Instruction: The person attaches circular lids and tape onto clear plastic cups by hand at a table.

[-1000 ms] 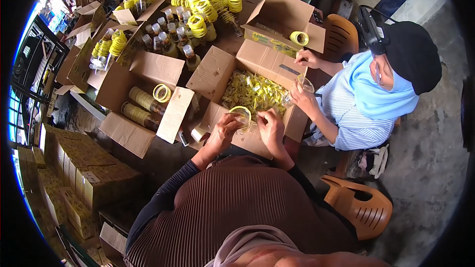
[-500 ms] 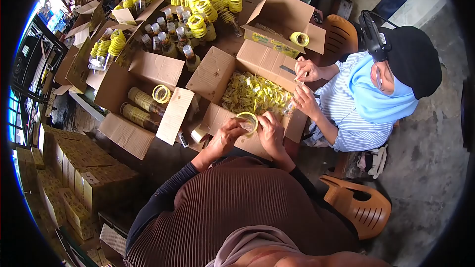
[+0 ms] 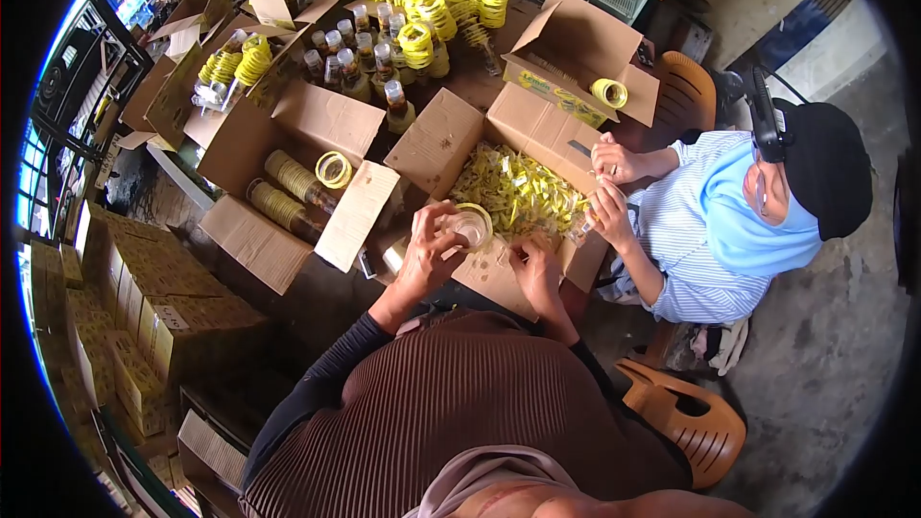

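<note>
My left hand is closed around a clear round plastic cup with a yellow band at its rim, held above the near flap of an open cardboard box. Apart from the cup, my right hand is at the same box's near edge, its fingers bent together; whatever they pinch is too small to make out. Inside that box lies a heap of small yellow-and-clear packets, just beyond my right fingertips. The cardboard box's left flap stands folded outward.
At left, another open box holds stacks of yellow rings. Capped bottles and more yellow ring stacks crowd the table's back. On the right, a co-worker handles something small over the packets. An orange chair stands nearby.
My right hand has come off the cup and moved right and down to the packet box's near edge. The left hand keeps the cup, now turned more upward. The view has shifted slightly.
</note>
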A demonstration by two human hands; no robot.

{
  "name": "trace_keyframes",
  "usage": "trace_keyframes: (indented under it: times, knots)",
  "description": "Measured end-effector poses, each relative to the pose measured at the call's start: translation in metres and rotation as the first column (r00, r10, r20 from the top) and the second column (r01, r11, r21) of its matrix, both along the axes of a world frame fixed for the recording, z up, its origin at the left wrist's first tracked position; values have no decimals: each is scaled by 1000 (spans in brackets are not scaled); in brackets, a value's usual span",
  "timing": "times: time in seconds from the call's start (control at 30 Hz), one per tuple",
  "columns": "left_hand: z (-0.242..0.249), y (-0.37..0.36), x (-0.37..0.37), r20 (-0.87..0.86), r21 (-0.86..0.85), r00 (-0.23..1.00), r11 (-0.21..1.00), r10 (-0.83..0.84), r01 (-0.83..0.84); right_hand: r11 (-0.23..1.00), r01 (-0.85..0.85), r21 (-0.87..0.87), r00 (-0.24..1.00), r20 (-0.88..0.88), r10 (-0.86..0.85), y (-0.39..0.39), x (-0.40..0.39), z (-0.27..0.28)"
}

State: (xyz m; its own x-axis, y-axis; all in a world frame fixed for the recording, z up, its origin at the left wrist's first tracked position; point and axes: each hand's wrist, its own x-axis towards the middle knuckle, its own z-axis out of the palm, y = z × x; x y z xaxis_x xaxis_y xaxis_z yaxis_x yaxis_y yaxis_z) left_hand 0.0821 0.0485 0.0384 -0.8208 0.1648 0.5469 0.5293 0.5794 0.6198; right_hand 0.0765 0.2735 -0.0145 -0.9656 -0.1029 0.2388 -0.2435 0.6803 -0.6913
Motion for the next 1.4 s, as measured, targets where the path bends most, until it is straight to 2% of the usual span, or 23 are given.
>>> trace_keyframes:
  times: [0.03, 0.07, 0.13, 0.27, 0.33, 0.37, 0.4, 0.47, 0.53, 0.6, 0.67, 0.77, 0.9, 1.1, 1.23, 1.33, 1.4]
  knots:
    - [-7, 0, -2, 63, 106, 998, 994, -30, 23, 1000, -4, -1, 1000, -2, 4, -1, 0, 0]
    - [-8, -1, -2, 61, 106, 998, 994, -28, 21, 999, -16, -31, 1000, 24, 17, -2, 2, 1]
    - [-10, -3, -5, 62, 234, 994, 969, -91, 75, 998, -28, -60, 998, 50, 31, -3, 3, 1]
    - [-7, -8, -3, 163, 292, 981, 955, -101, 50, 991, -36, -129, 999, 23, 39, -4, 2, 3]
    - [5, -8, -4, 53, 172, 998, 985, 23, -31, 983, -42, -179, 999, 7, 44, -5, 2, 9]
    - [5, -10, -7, 14, 187, 1000, 982, 8, -10, 984, -25, -176, 1000, -11, 24, -6, 2, 13]
    - [6, -11, -6, 14, 187, 1000, 982, 9, -12, 985, -7, -174, 1000, -29, 2, -7, 2, 18]
    - [7, -11, -3, 172, 209, 984, 974, 50, -85, 987, -4, -162, 997, -70, -7, -12, 4, 37]
    - [5, -11, -5, 133, 162, 989, 983, 64, -86, 989, -1, -150, 993, -114, -16, -17, 8, 49]
    - [5, -11, -8, 92, 115, 993, 989, 79, -89, 999, -40, -14, 958, -284, 34, -20, 10, 54]
    - [7, -10, -9, 21, 11, 993, 994, 112, -112, 999, -52, 13, 948, -313, 54, -24, 13, 59]
    - [8, -9, -9, 5, -42, 991, 990, 133, -133, 974, -129, 185, 893, -406, 195, -30, 17, 71]
    - [14, -7, -8, 30, -88, 991, 988, 134, -130, 947, -189, 259, 881, -380, 280, -31, 16, 63]
    - [6, -6, -10, 25, -92, 996, 993, 82, -79, 918, -194, 345, 874, -364, 321, -30, 10, 56]
    - [7, -6, -13, 53, -174, 996, 983, 71, -61, 917, -186, 354, 879, -357, 316, -29, 8, 55]
    - [7, -5, -17, 54, -172, 996, 983, 66, -55, 937, -207, 282, 889, -345, 300, -24, 3, 51]
    - [5, -4, -20, 59, -137, 996, 989, 63, -54, 980, -173, 93, 968, -165, 187, -22, -1, 52]
